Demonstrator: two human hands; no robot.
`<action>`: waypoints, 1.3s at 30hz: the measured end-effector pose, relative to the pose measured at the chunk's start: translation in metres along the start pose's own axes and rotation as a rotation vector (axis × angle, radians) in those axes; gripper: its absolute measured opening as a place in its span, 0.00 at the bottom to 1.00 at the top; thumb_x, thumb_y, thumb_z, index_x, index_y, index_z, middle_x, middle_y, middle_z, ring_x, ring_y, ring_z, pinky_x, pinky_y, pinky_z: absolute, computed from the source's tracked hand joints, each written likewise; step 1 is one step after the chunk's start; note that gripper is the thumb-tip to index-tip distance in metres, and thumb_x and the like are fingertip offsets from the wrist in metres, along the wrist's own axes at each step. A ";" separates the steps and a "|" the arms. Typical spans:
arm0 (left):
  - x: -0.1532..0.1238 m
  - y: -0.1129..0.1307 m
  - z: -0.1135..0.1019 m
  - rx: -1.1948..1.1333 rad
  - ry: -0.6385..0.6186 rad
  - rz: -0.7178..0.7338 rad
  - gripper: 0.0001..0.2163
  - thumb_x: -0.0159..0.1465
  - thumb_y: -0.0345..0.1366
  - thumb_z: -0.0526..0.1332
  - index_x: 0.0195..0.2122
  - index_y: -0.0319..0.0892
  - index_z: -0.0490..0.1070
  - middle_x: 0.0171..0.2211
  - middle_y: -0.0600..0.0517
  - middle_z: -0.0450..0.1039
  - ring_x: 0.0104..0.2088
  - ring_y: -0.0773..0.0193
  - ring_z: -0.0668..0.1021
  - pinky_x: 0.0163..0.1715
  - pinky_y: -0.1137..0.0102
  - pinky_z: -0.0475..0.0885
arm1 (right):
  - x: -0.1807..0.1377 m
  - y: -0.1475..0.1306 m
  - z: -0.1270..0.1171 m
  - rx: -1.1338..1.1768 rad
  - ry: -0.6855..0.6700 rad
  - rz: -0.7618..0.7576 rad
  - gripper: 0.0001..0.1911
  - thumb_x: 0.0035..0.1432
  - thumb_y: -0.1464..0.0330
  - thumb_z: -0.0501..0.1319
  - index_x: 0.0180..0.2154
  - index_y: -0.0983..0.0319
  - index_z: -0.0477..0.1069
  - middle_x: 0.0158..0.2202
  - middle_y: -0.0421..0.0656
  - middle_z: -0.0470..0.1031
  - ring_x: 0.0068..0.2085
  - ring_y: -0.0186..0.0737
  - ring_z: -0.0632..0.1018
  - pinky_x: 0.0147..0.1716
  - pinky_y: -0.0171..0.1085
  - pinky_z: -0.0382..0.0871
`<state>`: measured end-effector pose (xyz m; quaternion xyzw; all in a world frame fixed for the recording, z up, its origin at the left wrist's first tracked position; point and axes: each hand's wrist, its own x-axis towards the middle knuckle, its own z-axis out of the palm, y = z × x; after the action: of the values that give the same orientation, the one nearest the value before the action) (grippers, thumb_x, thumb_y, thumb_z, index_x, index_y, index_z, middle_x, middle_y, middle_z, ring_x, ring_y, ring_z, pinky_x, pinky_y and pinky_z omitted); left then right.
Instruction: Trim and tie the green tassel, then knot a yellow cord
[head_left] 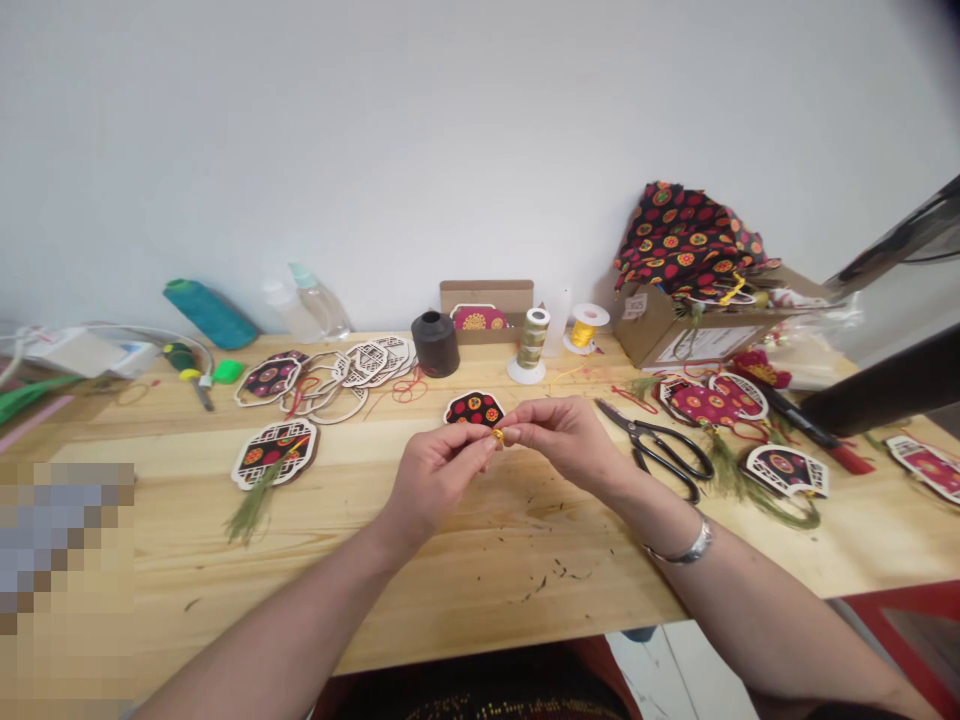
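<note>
While the left hand and right hand meet over the middle of the surface, both pinch one small yellow piece between them; it is too covered to tell its long axis or which way it points. Just beyond lies one black patterned ornament, longer along the back edge. Beside the right hand lies one pair of scissors, blades toward the back edge. Toward the left edge rests one tasselled ornament, its tassel toward the front edge. Near the back edge stand one black cone, one olive spool and one yellow spool; one teal cone tilts further left.
</note>
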<state>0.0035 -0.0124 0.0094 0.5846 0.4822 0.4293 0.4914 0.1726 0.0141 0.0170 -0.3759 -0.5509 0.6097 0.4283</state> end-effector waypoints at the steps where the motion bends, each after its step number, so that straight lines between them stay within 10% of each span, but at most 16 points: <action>1: 0.000 0.000 0.000 -0.005 0.000 0.000 0.08 0.58 0.36 0.61 0.28 0.39 0.76 0.18 0.56 0.65 0.19 0.73 0.63 0.19 0.75 0.58 | 0.000 0.000 0.000 -0.018 0.000 -0.011 0.05 0.46 0.67 0.68 0.26 0.63 0.78 0.24 0.39 0.77 0.26 0.31 0.74 0.33 0.35 0.70; 39: 0.003 0.002 0.005 -0.118 -0.018 -0.138 0.09 0.58 0.37 0.61 0.30 0.37 0.76 0.21 0.55 0.68 0.17 0.76 0.61 0.15 0.77 0.55 | 0.005 0.009 -0.011 -0.626 0.194 -0.366 0.09 0.59 0.69 0.53 0.28 0.63 0.67 0.26 0.40 0.69 0.29 0.33 0.68 0.32 0.34 0.61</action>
<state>0.0089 -0.0103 0.0107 0.5239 0.4909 0.4169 0.5574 0.1806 0.0226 0.0069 -0.4400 -0.7254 0.2869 0.4448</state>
